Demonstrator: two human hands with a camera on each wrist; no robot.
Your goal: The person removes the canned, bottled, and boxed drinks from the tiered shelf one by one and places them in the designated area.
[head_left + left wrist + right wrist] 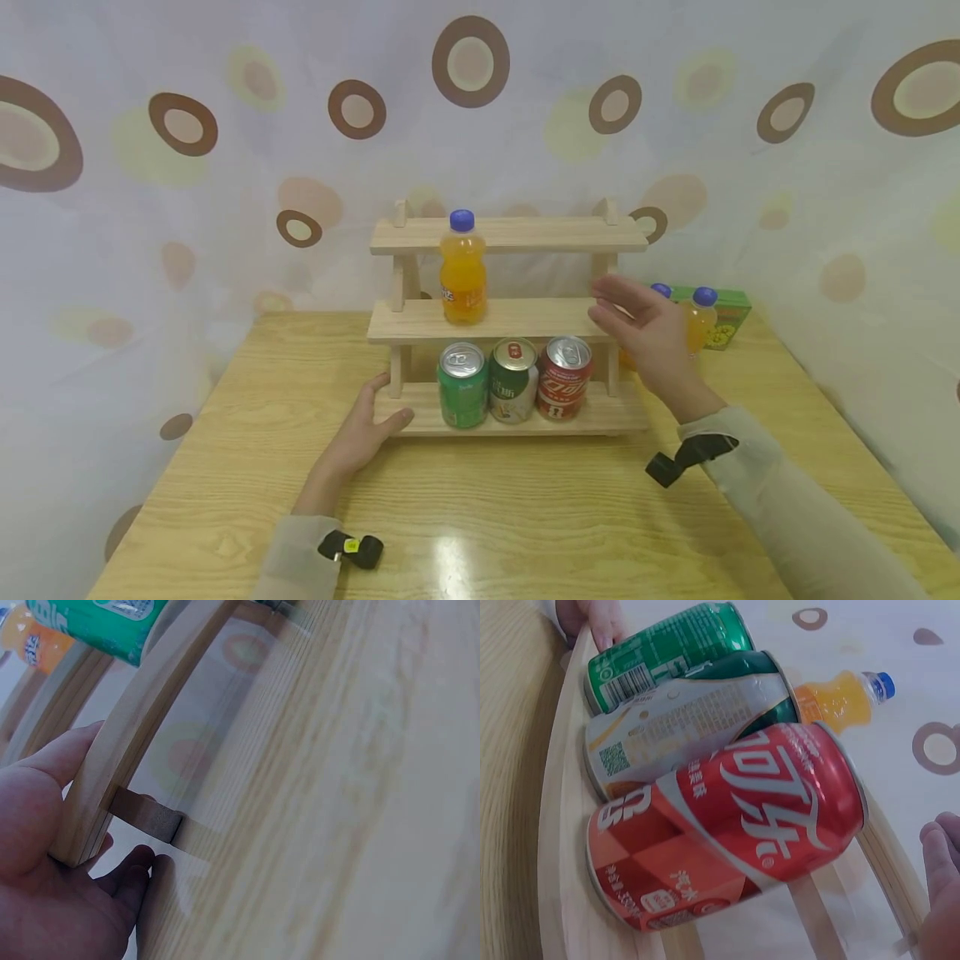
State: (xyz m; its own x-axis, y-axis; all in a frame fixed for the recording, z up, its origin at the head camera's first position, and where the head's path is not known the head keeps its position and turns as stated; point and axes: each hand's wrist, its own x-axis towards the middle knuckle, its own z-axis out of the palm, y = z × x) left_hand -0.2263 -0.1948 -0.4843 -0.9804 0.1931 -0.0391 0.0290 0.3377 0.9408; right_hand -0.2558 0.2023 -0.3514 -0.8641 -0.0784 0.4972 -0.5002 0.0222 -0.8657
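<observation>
Gripping wooden shelf (532,312) by left end with left hand (367,425) | holding nothing in straight-fingered right hand (648,329) | nearer right hand: upright rightmost orange bottle (701,323), right and far

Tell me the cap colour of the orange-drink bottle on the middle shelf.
Blue cap, clearest in the head view.

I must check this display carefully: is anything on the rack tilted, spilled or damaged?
Nothing stands out: the green can, middle can and red can stand upright on the bottom shelf, the orange bottle upright on the middle shelf; no spill or dent shows.
</observation>
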